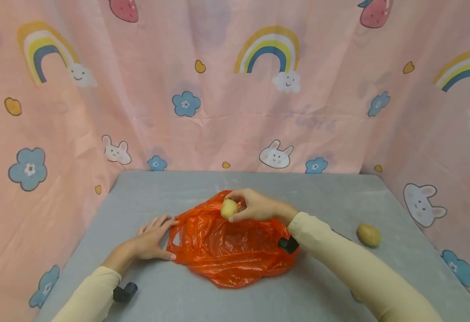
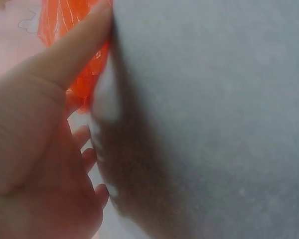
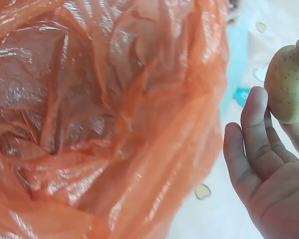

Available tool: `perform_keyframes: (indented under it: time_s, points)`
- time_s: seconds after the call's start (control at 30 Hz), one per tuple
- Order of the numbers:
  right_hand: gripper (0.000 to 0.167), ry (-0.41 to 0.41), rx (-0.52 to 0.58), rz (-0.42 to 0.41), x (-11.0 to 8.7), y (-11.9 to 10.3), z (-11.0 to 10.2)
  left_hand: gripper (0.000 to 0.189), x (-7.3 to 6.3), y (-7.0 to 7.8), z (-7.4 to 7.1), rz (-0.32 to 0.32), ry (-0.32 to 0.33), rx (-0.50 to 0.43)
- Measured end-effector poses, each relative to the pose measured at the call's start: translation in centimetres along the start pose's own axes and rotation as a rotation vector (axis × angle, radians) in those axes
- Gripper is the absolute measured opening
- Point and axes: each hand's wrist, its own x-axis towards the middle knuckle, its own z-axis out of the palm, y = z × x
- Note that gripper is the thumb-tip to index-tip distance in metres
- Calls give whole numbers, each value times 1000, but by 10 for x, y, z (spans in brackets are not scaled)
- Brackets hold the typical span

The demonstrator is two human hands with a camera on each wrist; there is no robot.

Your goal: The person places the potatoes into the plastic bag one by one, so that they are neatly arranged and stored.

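Note:
A crinkled orange-red plastic bag (image 1: 235,264) lies spread on the grey table with its mouth open. My right hand (image 1: 255,205) pinches a small yellowish potato (image 1: 229,209) between thumb and fingertips, over the bag's far side. Dark specks show on that potato (image 3: 287,84) in the right wrist view, with the bag (image 3: 154,164) beside the hand. At the bag's left end, my left hand (image 1: 152,239) touches the handle area with thumb and index finger spread apart. The left wrist view shows its thumb (image 2: 74,50) extended against the bag's edge.
To the right on the grey table (image 1: 158,299) lies another potato (image 1: 368,235). A small rounded thing (image 1: 354,296) peeks out from behind the right sleeve (image 1: 359,268), mostly hidden. Pink patterned cloth (image 1: 227,134) hangs around the table's back and sides.

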Motion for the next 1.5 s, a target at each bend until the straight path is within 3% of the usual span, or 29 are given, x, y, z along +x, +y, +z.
perform_keyframes:
  time_s: [0.2,0.5,1.2,1.5]
  points:
    - [57,-42,5,44,12,5,14,102,2,-6,3,4,13,-15]
    - [59,-61,-98,77,30,2,30,102,9,-16,11,10,26,-20]
    - [54,-138,-179,51,59,-20,55,102,10,-18,10,-1,13,-29]
    - [56,-140,-268,103,73,-26,69,102,7,-20,10,12,31,-36]
